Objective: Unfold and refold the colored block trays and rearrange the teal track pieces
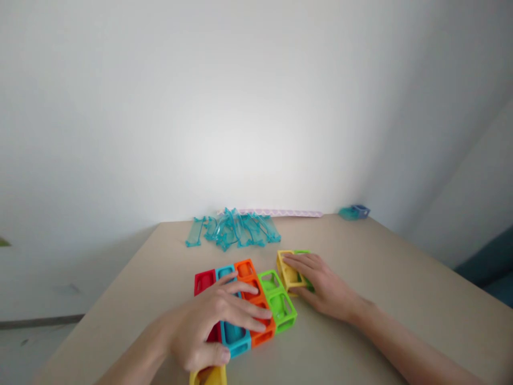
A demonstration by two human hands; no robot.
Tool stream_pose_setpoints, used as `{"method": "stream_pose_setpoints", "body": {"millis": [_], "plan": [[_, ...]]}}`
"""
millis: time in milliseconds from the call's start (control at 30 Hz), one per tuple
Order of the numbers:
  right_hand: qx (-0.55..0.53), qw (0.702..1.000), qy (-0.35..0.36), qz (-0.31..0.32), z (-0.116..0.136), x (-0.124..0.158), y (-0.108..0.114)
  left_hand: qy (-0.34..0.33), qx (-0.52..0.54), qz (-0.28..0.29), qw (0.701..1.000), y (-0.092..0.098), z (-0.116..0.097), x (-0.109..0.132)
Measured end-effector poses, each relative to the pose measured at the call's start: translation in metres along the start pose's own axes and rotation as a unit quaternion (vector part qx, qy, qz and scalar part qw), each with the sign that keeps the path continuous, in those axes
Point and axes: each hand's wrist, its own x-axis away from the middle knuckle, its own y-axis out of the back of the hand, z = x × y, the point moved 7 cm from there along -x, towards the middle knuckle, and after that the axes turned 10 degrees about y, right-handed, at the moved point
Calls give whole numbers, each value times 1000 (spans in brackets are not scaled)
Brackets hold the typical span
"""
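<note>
In front of me, red [205,280], blue [234,332], orange [263,336] and green [282,305] hollow plastic cube blocks stand side by side in rows. My left hand [222,310] lies over them with its fingers spread across the blue and orange blocks. Its thumb rests by a yellow block [209,376] at the bottom edge, partly cut off. To the right of the green row, my right hand [320,280] has its fingers closed around a yellow cube block [286,269]. Another green block [302,252] shows behind it, mostly covered by that hand.
Clear teal plastic pieces [236,230] lie in a heap at the back of the table [152,272]. Behind them a pale pink strip [288,213] runs along the wall. A dark blue block [361,211] and a teal piece [348,214] sit at the back right corner.
</note>
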Motion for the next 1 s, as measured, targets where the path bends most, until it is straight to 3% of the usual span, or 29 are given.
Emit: {"method": "stream_pose_setpoints", "body": {"millis": [233, 333, 467, 567, 767, 1000], "plan": [[19, 998, 51, 6, 27, -25, 12, -1, 44, 2, 999, 9, 4, 6], [20, 997, 66, 30, 56, -24, 12, -6, 45, -31, 998, 10, 9, 8], [-11, 994, 87, 73, 83, -21, -4, 25, 18, -114, 993, 12, 19, 7], [-18, 994, 80, 67, 86, -19, -11, 65, -51, -129, 988, 9, 25, 5], [-59, 994, 86, 36, 94, -15, -6, 66, -115, -104, 986, 2, 26, 1], [-62, 987, 142, 37, 96, 30, 2, 73, -117, -99, 986, 0, 30, 0]]}}
